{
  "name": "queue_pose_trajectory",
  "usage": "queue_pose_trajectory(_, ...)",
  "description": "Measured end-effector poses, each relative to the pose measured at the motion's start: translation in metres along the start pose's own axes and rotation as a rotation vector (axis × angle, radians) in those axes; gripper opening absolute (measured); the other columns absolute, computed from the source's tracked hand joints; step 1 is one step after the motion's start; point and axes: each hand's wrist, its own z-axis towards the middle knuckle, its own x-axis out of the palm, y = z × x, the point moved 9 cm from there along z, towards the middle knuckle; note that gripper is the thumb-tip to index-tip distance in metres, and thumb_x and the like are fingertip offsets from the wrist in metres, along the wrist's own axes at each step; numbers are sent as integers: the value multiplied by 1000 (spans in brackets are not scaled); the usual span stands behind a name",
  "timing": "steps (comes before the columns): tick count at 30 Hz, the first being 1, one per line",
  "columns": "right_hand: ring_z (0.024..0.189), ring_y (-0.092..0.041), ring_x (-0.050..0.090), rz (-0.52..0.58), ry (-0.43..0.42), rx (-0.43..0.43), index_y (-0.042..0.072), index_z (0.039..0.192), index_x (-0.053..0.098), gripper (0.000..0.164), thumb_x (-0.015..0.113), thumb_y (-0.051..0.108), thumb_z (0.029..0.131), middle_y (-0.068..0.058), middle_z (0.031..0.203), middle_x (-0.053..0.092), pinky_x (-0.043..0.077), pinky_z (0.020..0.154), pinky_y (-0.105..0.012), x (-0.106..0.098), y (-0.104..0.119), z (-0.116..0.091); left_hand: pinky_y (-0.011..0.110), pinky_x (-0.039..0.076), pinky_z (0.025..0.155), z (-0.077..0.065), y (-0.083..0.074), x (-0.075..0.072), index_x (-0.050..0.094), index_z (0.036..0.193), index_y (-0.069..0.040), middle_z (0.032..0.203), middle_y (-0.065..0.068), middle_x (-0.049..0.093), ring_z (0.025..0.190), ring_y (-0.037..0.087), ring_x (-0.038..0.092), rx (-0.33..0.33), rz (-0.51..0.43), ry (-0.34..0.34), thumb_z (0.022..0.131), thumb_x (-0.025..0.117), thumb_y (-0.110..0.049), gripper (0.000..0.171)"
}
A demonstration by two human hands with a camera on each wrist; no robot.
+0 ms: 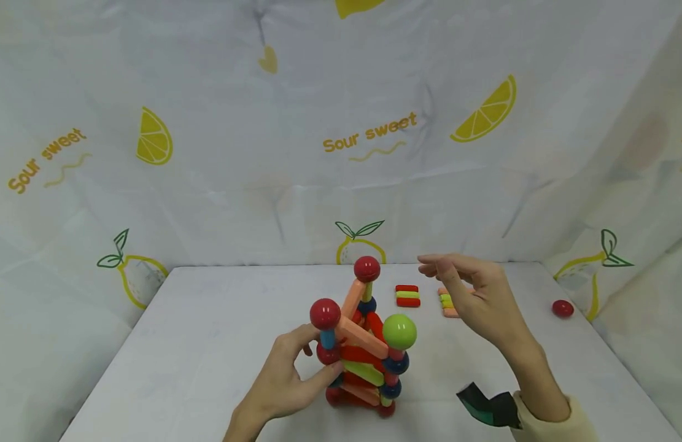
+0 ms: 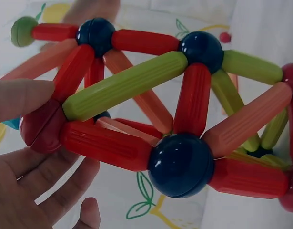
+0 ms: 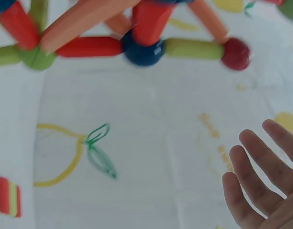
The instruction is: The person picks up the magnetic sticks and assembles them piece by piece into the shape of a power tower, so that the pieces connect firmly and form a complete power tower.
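Observation:
A toy tower (image 1: 364, 339) of coloured rods and balls stands upright on the white table (image 1: 208, 350). Its top level carries two red balls and a green ball (image 1: 399, 331). My left hand (image 1: 288, 377) grips its left side, and in the left wrist view the thumb and fingers pinch a red ball (image 2: 41, 126) where several rods meet. Dark blue balls (image 2: 180, 165) join other rods along the frame. To the right of the tower my right hand (image 1: 479, 294) is raised, holding nothing. Its fingers (image 3: 267, 160) look extended and apart in the right wrist view.
Behind the tower, a small row of red and yellow-green rods (image 1: 408, 295) lies on the table. More peach and yellow-green rods (image 1: 447, 301) are partly hidden by my right hand. One red ball (image 1: 563, 309) sits near the right edge. A lemon-print cloth (image 1: 252, 215) hangs behind.

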Motion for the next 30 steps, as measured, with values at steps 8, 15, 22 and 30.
queue_pose_trajectory(8,95,-19,75,-84,16,136,4,116,76,24,59,17,104,-15,104,79,60,88,-41,8,-58,-7,30,53,84,1,8,2,66,120,-18,103,-1,74,97,9,62,70,-150,93,97,64,-9,25)
queue_pose_trajectory(15,96,-35,71,-233,131,212,0,116,75,24,67,15,98,-19,109,77,62,78,-35,17,-116,-26,31,53,88,2,17,-14,59,128,-17,116,-2,68,109,9,59,-41,-64,-109,97,67,-10,33)
queue_pose_trajectory(22,114,-51,60,-431,303,403,-6,117,72,32,75,10,90,-31,122,68,51,95,-66,34,-181,-54,30,53,86,-4,4,-19,53,135,-20,127,-6,58,113,10,55,-64,5,-196,92,68,-17,46)
queue_pose_trajectory(30,106,-47,64,-514,378,401,-7,115,72,31,75,0,85,-30,118,70,54,88,-62,46,-210,-66,43,46,102,-12,0,2,25,152,-30,145,-11,34,131,10,36,-217,15,-41,77,85,-46,97)
